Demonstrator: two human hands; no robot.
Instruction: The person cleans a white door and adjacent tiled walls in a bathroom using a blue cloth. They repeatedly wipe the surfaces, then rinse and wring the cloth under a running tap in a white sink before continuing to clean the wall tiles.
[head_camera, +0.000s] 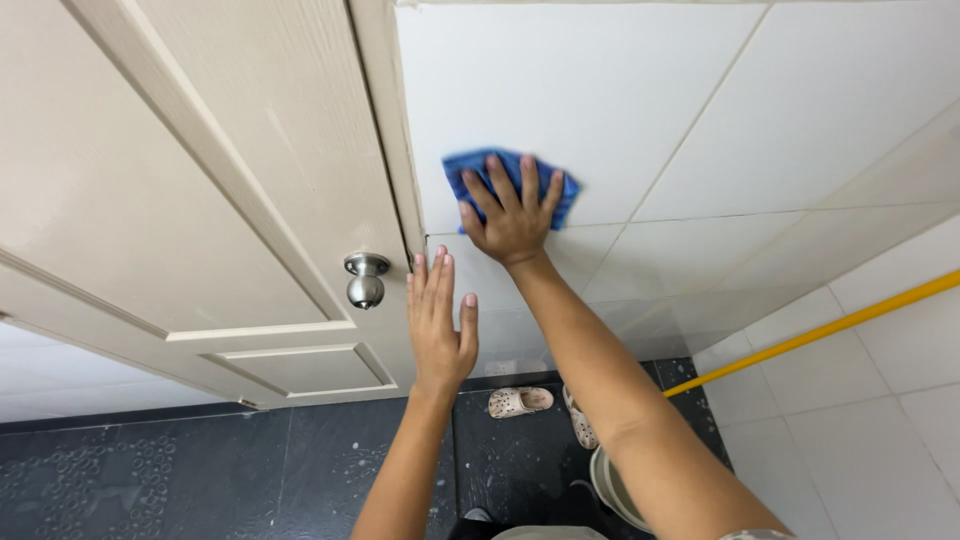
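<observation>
My right hand (512, 220) presses a blue cloth (470, 170) flat against the white tiled wall (620, 110), fingers spread over it. My left hand (438, 322) rests flat and open against the wall just right of the door frame (395, 130), below the cloth, holding nothing. Both arms reach up from the bottom of the view.
A cream panelled door (190, 190) with a round metal knob (365, 280) stands at the left. A yellow pole (820, 328) leans across the right wall. On the dark floor tiles (180, 470) lie two pale clogs (520, 401), and a bucket (610, 485) sits under my right arm.
</observation>
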